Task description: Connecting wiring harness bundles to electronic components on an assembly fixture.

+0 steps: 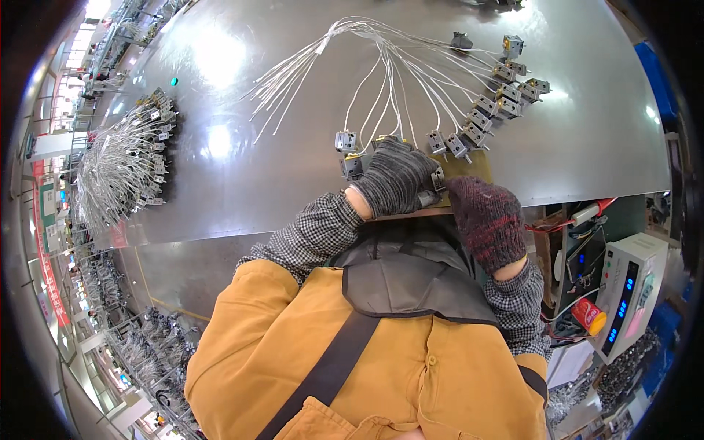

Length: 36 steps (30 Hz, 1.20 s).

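Note:
My left hand (396, 176), in a grey striped knit glove, is closed around a small boxy metal part (438, 178) at the table's near edge. Part of that piece shows between my two hands. My right hand (487, 221), in a dark maroon glove, is curled with its fingertips beside the same part; what they pinch, if anything, is hidden. A brownish board (473, 167) lies beneath. More boxy metal parts with short shafts (456, 147) sit to the right, and another (345, 141) stands left of my left hand. White wires (381, 45) run from them into one bundle.
A heap of similar wired parts (128, 165) lies on the left of the metal table (242, 176). At the lower right stand a white instrument with blue digits (632, 293) and a red container with a yellow cap (589, 317). Racks of wired parts (158, 359) line the left.

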Tool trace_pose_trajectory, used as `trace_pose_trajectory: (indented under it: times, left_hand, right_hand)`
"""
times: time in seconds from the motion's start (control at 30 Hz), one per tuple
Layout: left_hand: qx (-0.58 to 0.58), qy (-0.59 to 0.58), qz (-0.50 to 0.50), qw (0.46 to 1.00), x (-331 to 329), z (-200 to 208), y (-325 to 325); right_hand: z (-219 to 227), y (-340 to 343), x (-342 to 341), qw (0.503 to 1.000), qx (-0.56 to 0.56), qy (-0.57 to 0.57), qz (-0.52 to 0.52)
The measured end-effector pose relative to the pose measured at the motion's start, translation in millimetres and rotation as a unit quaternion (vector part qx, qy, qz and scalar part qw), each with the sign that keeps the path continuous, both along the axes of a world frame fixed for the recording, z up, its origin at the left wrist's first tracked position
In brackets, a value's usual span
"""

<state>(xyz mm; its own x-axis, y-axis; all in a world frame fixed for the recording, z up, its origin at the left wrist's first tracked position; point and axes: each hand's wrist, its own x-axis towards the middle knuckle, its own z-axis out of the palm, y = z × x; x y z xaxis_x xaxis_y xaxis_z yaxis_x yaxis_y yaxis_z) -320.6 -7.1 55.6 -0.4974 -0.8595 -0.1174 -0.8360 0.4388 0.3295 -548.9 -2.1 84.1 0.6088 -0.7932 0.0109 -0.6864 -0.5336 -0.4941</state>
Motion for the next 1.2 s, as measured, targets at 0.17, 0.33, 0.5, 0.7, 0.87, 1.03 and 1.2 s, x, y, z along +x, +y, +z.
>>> trace_pose_trajectory:
  times: [0.17,0.33,0.5,0.7,0.87,1.03,1.2]
  left_hand:
    - [-0.009,-0.020,-0.022,1.000,-3,-6,-7]
    - [-0.035,-0.015,-0.022,0.999,-7,-9,-9]
    - [0.063,-0.039,-0.002,0.997,-7,-3,-12]
    - [-0.118,0.094,0.094,0.984,38,16,33]
    - [-0.064,-0.079,0.115,0.988,83,28,42]
    - [0.025,0.162,0.188,0.968,77,28,36]
    - [-0.033,0.391,0.195,0.899,25,-7,36]
  right_hand:
    - [2,-1,-2,0.999,0.018,-0.027,-0.017]
    - [1,-2,-4,0.996,0.028,-0.070,-0.037]
    - [-4,-3,-4,0.993,0.052,-0.098,-0.043]
    - [-1,1,-7,0.971,0.129,-0.187,-0.070]
    - [-11,6,4,0.935,0.265,-0.234,0.009]
    - [-36,15,19,0.980,0.162,-0.113,0.005]
    - [-42,4,-1,0.985,0.108,-0.122,-0.051]
